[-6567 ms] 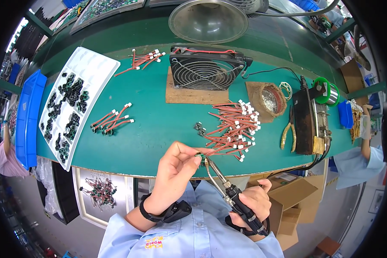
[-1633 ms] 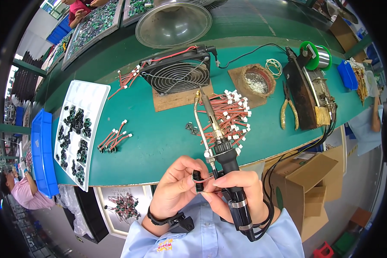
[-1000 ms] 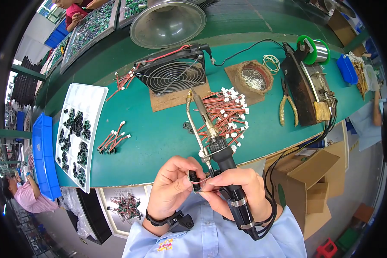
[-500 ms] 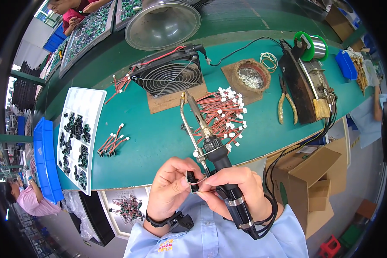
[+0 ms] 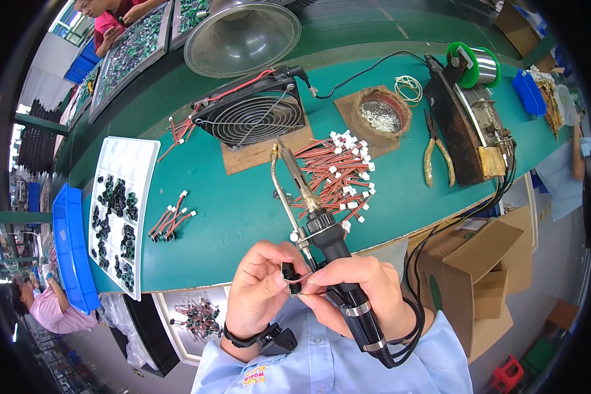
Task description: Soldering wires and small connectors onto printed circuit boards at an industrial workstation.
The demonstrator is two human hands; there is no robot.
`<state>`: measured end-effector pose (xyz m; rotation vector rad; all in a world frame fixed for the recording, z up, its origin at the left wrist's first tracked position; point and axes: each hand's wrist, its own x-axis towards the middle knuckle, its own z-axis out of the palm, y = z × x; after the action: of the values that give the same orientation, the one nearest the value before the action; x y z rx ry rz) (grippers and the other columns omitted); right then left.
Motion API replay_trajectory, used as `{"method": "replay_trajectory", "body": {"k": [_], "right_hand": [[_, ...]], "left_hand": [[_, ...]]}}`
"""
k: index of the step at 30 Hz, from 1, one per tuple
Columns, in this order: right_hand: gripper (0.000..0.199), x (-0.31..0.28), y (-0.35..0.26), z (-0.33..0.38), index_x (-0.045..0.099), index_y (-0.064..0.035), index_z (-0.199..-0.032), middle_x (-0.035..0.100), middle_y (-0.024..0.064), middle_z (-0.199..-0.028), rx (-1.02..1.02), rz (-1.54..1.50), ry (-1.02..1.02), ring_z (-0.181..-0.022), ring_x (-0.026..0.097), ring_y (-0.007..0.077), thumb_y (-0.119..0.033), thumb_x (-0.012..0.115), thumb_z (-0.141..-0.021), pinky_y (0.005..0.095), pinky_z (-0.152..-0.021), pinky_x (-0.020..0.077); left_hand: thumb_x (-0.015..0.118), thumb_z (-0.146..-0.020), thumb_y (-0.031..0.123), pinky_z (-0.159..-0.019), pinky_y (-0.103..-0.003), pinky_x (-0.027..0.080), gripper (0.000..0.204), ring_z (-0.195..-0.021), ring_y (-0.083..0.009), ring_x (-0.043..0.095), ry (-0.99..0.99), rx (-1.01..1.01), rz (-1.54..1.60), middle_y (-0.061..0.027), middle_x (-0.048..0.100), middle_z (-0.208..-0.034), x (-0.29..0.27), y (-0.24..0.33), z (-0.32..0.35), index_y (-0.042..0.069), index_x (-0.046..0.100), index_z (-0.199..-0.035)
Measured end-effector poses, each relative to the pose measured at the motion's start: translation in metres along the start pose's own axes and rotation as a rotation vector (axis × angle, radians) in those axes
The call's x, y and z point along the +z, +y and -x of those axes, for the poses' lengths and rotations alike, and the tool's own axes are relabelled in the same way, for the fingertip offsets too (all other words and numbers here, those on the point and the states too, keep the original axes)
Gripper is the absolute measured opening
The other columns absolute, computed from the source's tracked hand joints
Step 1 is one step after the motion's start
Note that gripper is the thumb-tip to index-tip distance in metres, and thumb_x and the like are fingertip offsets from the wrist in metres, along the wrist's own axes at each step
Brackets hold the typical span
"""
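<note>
In the head view, the soldering iron point(image 5: 338, 244) now points ahead, its tip away from the black part point(image 5: 288, 270), whereas some seconds earlier the tip was at a small green part in the left hand point(image 5: 262, 279). Over the last second the grip is unchanged. The left hand pinches the black part between thumb and forefinger; the right hand point(image 5: 369, 285) is wrapped around the iron handle, its thumb and forefinger pressed together at the thin lead point(image 5: 298, 281) beside the part. This suggests positioning of the lead by hand rather than heating; the joint itself is too small to judge. On the tabletop point(image 5: 223, 217), a pile of red leads with white connectors point(image 5: 335, 180) lies ahead of both hands, with the fan point(image 5: 249, 119) beyond it. Ahead and left of the left hand are a smaller bundle of leads point(image 5: 171, 222), a white tray point(image 5: 130, 152) of dark parts and a blue bin point(image 5: 72, 249). Ahead and right of the right hand are pliers point(image 5: 433, 154) and a solder spool point(image 5: 483, 67). Cardboard boxes point(image 5: 456, 262) stand below the tabletop, right of the right hand; a co-worker point(image 5: 128, 10) sits far ahead, left.
</note>
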<state>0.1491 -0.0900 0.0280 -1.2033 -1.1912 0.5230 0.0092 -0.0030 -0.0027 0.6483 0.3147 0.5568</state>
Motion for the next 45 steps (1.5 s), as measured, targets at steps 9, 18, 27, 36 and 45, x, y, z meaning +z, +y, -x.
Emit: {"method": "replay_trajectory", "body": {"k": [9, 18, 27, 36, 45], "right_hand": [[0.041, -0.001, 0.0, -0.001, 0.05, -0.0018, -0.1, 0.065, 0.0104, -0.074, 0.011, -0.003, -0.005, -0.066, 0.067, 0.0184, 0.006, 0.074, -0.067, 0.0259, -0.057, 0.0514], [0.039, -0.006, 0.003, -0.001, 0.052, -0.0024, -0.098, 0.066, 0.0089, -0.076, 0.018, 0.022, -0.034, -0.068, 0.067, 0.0185, 0.004, 0.075, -0.067, 0.0257, -0.058, 0.0517], [0.039, -0.006, 0.005, -0.001, 0.053, -0.0035, -0.097, 0.066, 0.0078, -0.077, 0.023, 0.066, -0.019, -0.071, 0.067, 0.0179, 0.002, 0.077, -0.067, 0.026, -0.061, 0.0518], [0.046, -0.008, 0.005, -0.001, 0.047, -0.004, -0.104, 0.065, 0.0107, -0.084, 0.03, 0.111, 0.018, -0.071, 0.066, 0.0192, 0.002, 0.075, -0.069, 0.0281, -0.065, 0.0501], [0.051, -0.036, 0.023, 0.025, 0.043, -0.0033, -0.113, 0.061, 0.0146, -0.087, -0.077, 0.372, 0.098, -0.077, 0.057, 0.0222, -0.029, 0.07, -0.078, 0.0399, -0.092, 0.0333]], "left_hand": [[0.059, -0.086, 0.011, -0.077, -0.031, 0.044, 0.019, -0.088, -0.0192, 0.054, 0.031, 0.043, -0.063, -0.0111, 0.055, -0.092, 0.004, 0.0, 0.0, 0.006, 0.051, -0.103], [0.058, -0.087, 0.009, -0.08, -0.032, 0.044, 0.019, -0.09, -0.0208, 0.056, 0.035, 0.099, -0.205, -0.0138, 0.058, -0.096, 0.01, 0.005, 0.001, 0.003, 0.05, -0.104], [0.055, -0.089, 0.006, -0.082, -0.033, 0.047, 0.02, -0.092, -0.0217, 0.06, 0.132, 0.14, -0.475, -0.0163, 0.06, -0.099, 0.015, 0.011, 0.008, -0.003, 0.048, -0.105], [0.051, -0.092, 0.01, -0.086, -0.034, 0.046, 0.019, -0.097, -0.0222, 0.058, 0.042, 0.127, -0.411, -0.0174, 0.06, -0.101, 0.013, 0.008, 0.003, -0.001, 0.044, -0.106], [0.045, -0.094, 0.014, -0.09, -0.034, 0.041, 0.015, -0.097, -0.0215, 0.058, 0.328, 0.144, -0.392, -0.0175, 0.061, -0.1, 0.005, 0.011, -0.01, 0.001, 0.044, -0.101]]}}
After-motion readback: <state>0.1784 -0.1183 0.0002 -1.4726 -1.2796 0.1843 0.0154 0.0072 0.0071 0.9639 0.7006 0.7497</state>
